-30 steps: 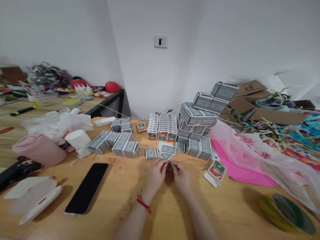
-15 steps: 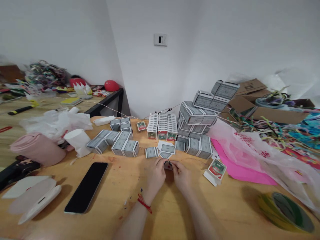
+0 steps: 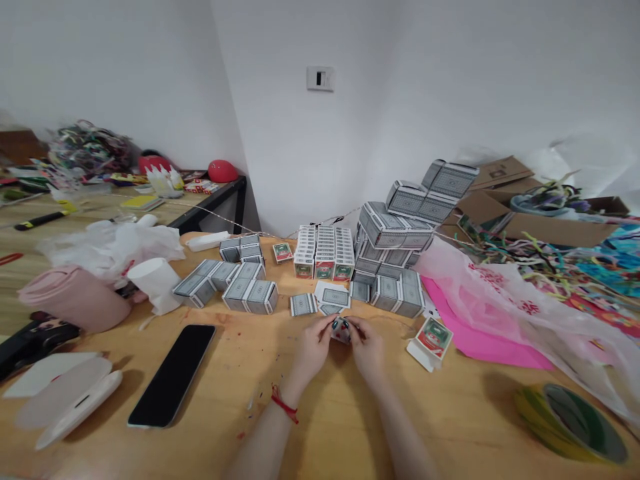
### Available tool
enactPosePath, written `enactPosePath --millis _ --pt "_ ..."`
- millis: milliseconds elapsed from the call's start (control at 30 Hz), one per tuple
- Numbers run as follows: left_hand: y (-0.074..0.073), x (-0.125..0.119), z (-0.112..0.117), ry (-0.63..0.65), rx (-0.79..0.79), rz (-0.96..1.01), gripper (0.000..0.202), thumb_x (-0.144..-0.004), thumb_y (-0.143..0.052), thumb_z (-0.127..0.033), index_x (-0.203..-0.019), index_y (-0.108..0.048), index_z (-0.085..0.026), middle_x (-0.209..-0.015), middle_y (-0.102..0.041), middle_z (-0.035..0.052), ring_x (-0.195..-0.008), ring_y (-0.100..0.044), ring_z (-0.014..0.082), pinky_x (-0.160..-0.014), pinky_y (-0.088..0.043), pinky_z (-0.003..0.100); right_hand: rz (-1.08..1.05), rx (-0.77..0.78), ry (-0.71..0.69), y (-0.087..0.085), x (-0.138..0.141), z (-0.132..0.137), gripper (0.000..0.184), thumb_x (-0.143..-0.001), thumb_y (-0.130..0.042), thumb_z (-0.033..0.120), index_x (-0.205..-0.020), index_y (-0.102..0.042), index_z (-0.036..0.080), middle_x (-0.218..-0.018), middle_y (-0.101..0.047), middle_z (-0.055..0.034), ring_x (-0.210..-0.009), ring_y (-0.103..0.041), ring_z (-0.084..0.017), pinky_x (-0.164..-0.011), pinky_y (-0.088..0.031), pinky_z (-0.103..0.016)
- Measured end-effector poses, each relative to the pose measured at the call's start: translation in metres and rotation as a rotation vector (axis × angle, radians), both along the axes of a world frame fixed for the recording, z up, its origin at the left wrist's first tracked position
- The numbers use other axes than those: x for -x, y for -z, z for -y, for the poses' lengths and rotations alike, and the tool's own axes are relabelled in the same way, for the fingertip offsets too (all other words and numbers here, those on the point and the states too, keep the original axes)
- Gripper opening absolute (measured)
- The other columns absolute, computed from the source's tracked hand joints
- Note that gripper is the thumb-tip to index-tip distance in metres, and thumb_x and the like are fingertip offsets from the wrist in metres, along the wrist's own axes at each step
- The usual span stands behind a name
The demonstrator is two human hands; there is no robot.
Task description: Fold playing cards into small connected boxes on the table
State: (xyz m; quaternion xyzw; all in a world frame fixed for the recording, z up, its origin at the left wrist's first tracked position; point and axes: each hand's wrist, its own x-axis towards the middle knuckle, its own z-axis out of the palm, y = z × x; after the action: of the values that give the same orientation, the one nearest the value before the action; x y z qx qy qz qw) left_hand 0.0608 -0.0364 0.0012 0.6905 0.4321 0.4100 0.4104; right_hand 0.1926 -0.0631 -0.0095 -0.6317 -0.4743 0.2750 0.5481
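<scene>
Low over the front middle of the table, my left hand [image 3: 315, 348] and my right hand [image 3: 369, 350] pinch a small playing card [image 3: 341, 333] from its two sides. Red and dark marks show on its face; whether it is folded or more than one card I cannot tell. Just beyond my fingers lie loose playing cards [image 3: 336, 297] with grey patterned backs, and a small card block [image 3: 303, 305]. To the right of my right hand sits an opened card box [image 3: 434, 338] in green and red.
Folded-card blocks [image 3: 250, 293] stand at the left, and a stacked card structure [image 3: 397, 227] rises at the right behind rows of card boxes [image 3: 325, 253]. A phone [image 3: 173, 375], a tape roll [image 3: 573, 423], pink paper [image 3: 493, 343] and a pink roll [image 3: 75, 298] lie around.
Both hands have turned slightly outward and the card between them has tilted, so more of its red-marked face shows. Things on the table have stayed put.
</scene>
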Motion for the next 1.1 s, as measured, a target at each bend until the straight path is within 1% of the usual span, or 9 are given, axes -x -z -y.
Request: enactPosePath --millis 100,233,367,433,567,667,833,1000,1100 --pt "0.000 -0.001 -0.003 -0.024 0.075 0.085 0.023 -0.078 -0.052 -0.023 -0.096 -0.065 -0.018 -0.096 -0.068 0.0068 -0.087 -0.063 0.0176 -0.079 -0.050 0.031 -0.058 -0.013 -0.021 -0.001 0.002 0.000 0.027 -0.074 -0.054 0.040 -0.084 -0.068 0.019 -0.083 -0.071 -0.0067 -0.072 -0.066 -0.021 -0.069 -0.052 -0.034" --pt "0.002 -0.002 -0.005 -0.046 0.136 0.182 0.017 -0.072 -0.059 -0.024 -0.085 -0.064 -0.014 -0.085 -0.068 0.0071 -0.077 -0.063 0.0166 -0.072 -0.051 0.029 -0.084 -0.052 -0.042 -0.005 0.004 0.001 0.022 -0.072 -0.055 0.035 -0.082 -0.068 0.021 -0.081 -0.071 -0.0051 -0.069 -0.065 -0.019 -0.066 -0.053 -0.032" --pt "0.002 -0.003 -0.004 -0.015 0.157 0.231 0.019 -0.074 -0.058 -0.028 -0.086 -0.063 -0.014 -0.085 -0.066 0.0066 -0.077 -0.061 0.0157 -0.071 -0.049 0.028 -0.054 -0.045 -0.068 -0.008 0.004 0.001 0.021 -0.071 -0.054 0.031 -0.082 -0.069 0.021 -0.082 -0.071 -0.0052 -0.071 -0.064 -0.019 -0.066 -0.052 -0.032" --pt "0.001 -0.003 -0.005 -0.027 0.177 0.238 0.018 -0.073 -0.059 -0.028 -0.083 -0.064 -0.015 -0.082 -0.066 0.0055 -0.076 -0.060 0.0155 -0.069 -0.048 0.027 -0.037 -0.040 -0.076 -0.009 0.004 0.002 0.020 -0.071 -0.054 0.030 -0.082 -0.069 0.021 -0.081 -0.070 -0.0052 -0.072 -0.064 -0.019 -0.067 -0.052 -0.032" --pt "-0.001 -0.004 -0.006 -0.057 0.253 0.255 0.019 -0.069 -0.062 -0.032 -0.076 -0.063 -0.014 -0.073 -0.065 0.0035 -0.067 -0.058 0.0144 -0.064 -0.047 0.026 -0.027 -0.055 -0.076 -0.012 0.006 0.003 0.020 -0.071 -0.054 0.029 -0.081 -0.069 0.022 -0.079 -0.070 -0.0044 -0.068 -0.063 -0.019 -0.066 -0.052 -0.032" --pt "-0.001 -0.004 -0.006 -0.052 0.320 0.312 0.022 -0.066 -0.065 -0.034 -0.073 -0.062 -0.013 -0.068 -0.063 0.0017 -0.063 -0.056 0.0127 -0.060 -0.044 0.023 -0.057 -0.061 -0.074 -0.012 0.008 0.003 0.019 -0.071 -0.056 0.031 -0.080 -0.069 0.022 -0.078 -0.070 -0.0043 -0.067 -0.063 -0.019 -0.062 -0.052 -0.031" --pt "0.000 -0.006 -0.006 0.000 0.403 0.383 0.026 -0.060 -0.071 -0.035 -0.069 -0.060 -0.013 -0.064 -0.060 -0.0001 -0.058 -0.053 0.0111 -0.056 -0.041 0.022 -0.167 0.027 -0.068 -0.009 0.008 0.001 0.017 -0.068 -0.058 0.034 -0.074 -0.066 0.020 -0.068 -0.069 -0.0040 -0.058 -0.063 -0.019 -0.056 -0.052 -0.030" --pt "-0.001 -0.008 -0.005 -0.049 0.414 0.374 0.030 -0.058 -0.071 -0.040 -0.066 -0.058 -0.013 -0.060 -0.058 -0.0010 -0.054 -0.050 0.0103 -0.052 -0.039 0.022 -0.197 0.006 -0.065 -0.005 0.009 0.001 0.017 -0.067 -0.060 0.030 -0.078 -0.065 0.018 -0.068 -0.068 -0.0040 -0.055 -0.063 -0.017 -0.054 -0.052 -0.029" --pt "-0.002 -0.008 -0.005 -0.089 0.421 0.408 0.029 -0.059 -0.069 -0.039 -0.064 -0.057 -0.013 -0.053 -0.054 -0.0034 -0.047 -0.046 0.0082 -0.048 -0.034 0.020 -0.206 -0.026 -0.058 -0.002 0.010 0.000 0.024 -0.065 -0.063 0.030 -0.085 -0.064 0.017 -0.074 -0.069 -0.0052 -0.060 -0.064 -0.018 -0.057 -0.053 -0.029"
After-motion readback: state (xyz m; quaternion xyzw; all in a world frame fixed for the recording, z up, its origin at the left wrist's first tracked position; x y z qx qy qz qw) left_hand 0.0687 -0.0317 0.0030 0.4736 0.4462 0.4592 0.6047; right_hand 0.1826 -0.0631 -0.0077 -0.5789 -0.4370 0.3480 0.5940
